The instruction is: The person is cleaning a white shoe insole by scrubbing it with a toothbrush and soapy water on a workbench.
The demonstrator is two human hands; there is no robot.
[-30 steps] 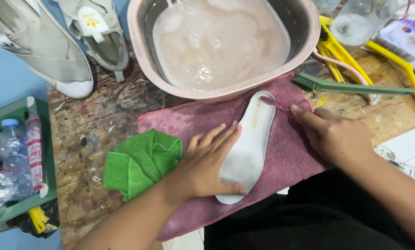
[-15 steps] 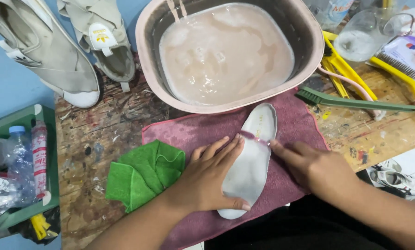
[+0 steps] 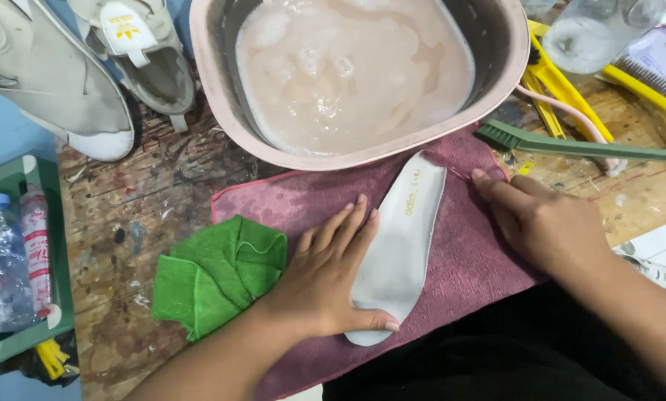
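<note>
A pale grey shoe insole [image 3: 403, 238] lies on a maroon towel [image 3: 466, 267] spread over the worn wooden bench. My left hand [image 3: 329, 275] rests flat on the insole's left side, fingers together and thumb across its heel end. My right hand [image 3: 544, 223] lies palm down on the towel just right of the insole, fingertips near the towel's upper right corner. Neither hand grips anything. A folded green cloth [image 3: 218, 271] sits beside my left wrist.
A pink basin [image 3: 221, 96] of cloudy soapy water stands behind the towel. Two beige shoes [image 3: 58, 74] lie at the upper left. A green-handled brush [image 3: 570, 143], yellow tools and a clear jar [image 3: 593, 33] are at the right. A green crate [image 3: 39, 245] holds bottles at left.
The view has shifted, so everything sits lower and more central. My right hand has slid from the insole's toe end to the towel beside it. My left hand stays on the insole.
</note>
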